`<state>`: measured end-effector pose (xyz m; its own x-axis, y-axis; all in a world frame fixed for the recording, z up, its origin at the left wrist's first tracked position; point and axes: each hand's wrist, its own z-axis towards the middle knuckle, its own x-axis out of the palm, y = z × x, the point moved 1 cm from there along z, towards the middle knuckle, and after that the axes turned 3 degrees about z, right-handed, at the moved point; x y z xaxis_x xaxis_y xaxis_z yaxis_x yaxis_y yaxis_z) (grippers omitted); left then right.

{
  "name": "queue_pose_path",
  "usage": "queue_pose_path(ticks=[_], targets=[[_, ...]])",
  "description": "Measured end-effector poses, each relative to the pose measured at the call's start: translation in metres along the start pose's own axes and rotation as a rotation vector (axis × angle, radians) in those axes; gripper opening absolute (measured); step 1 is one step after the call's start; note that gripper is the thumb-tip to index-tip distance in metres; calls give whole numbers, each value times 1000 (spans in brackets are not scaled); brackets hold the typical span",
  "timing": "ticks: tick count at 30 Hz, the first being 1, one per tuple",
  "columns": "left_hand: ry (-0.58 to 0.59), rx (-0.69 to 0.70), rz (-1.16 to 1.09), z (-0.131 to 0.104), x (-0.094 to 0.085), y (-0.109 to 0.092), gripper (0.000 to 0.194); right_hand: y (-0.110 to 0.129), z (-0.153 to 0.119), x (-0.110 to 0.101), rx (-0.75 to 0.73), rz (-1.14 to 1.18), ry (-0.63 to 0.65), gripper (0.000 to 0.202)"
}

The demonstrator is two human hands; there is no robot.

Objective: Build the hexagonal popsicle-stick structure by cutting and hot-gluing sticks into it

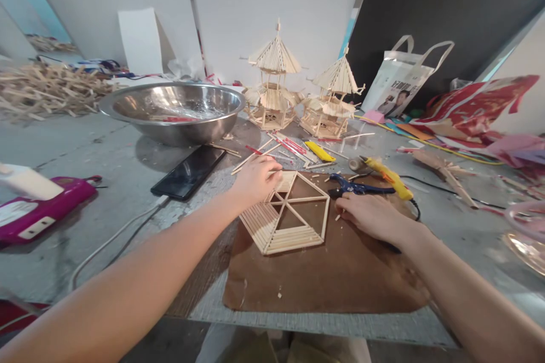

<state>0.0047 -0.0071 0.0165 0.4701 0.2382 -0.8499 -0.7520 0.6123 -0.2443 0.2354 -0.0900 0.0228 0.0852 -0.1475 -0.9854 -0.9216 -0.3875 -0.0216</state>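
A hexagonal frame of thin wooden sticks (pixel 296 232) lies on a brown board (pixel 327 289). Spokes divide it into sections; some are filled with rows of sticks, others are bare. My left hand (pixel 253 181) is closed at its upper left edge, fingertips pressed together there. To the right of the frame, my right hand (pixel 370 215) rests low over the board with its fingers curled. A short stick piece (pixel 339 215) shows at those fingertips. Blue-handled pliers (pixel 361 186) lie directly behind that hand, partly covered by it. A yellow glue gun (pixel 392 177) is just beyond.
Two stick pagodas (pixel 276 85) (pixel 332 96) stand at the back. A steel bowl (pixel 179 130), a phone (pixel 189 173) on a cable and a purple power strip (pixel 46 210) occupy the left. Near the middle lie loose sticks and a yellow cutter (pixel 319 151). A white bag (pixel 395 82) stands behind right.
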Motion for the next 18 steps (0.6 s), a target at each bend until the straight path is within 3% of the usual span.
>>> queue_pose_path(ticks=[4, 9, 13, 18], targets=[[36, 28, -88, -3, -6, -11, 22, 6, 1, -2, -48, 132, -99, 15], [274, 118, -289, -11, -13, -36, 31, 24, 4, -8, -47, 306, -195, 15], [437, 199, -332, -19, -11, -53, 37, 42, 7, -8, -151, 332, -255, 22], [541, 103, -365, -17, -6, -46, 34, 37, 9, 0, -116, 448, -351, 21]])
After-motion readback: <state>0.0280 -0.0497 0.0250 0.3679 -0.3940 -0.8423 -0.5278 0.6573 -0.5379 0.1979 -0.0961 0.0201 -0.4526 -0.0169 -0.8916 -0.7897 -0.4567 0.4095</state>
